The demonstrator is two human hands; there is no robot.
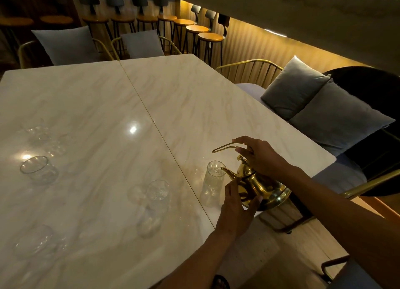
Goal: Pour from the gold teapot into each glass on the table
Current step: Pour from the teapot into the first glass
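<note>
The right hand gripped the shiny gold metal teapot by its handle, the left hand steadying its belly, spout over the tall clear glass; at least 4 other glasses apparently waited.

Single head cam, wide-angle, looking fwd and down (steeply) over marble table, hands close.

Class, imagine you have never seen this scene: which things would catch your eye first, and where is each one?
First, the shiny gold metal teapot at the near right edge of the pale marble-patterned table, tilted with its spout at the rim of a tall clear glass. The right hand grips its thin handle while the left hand steadies its body. Other clear glasses, such as a short tumbler, stand to the left.
</note>
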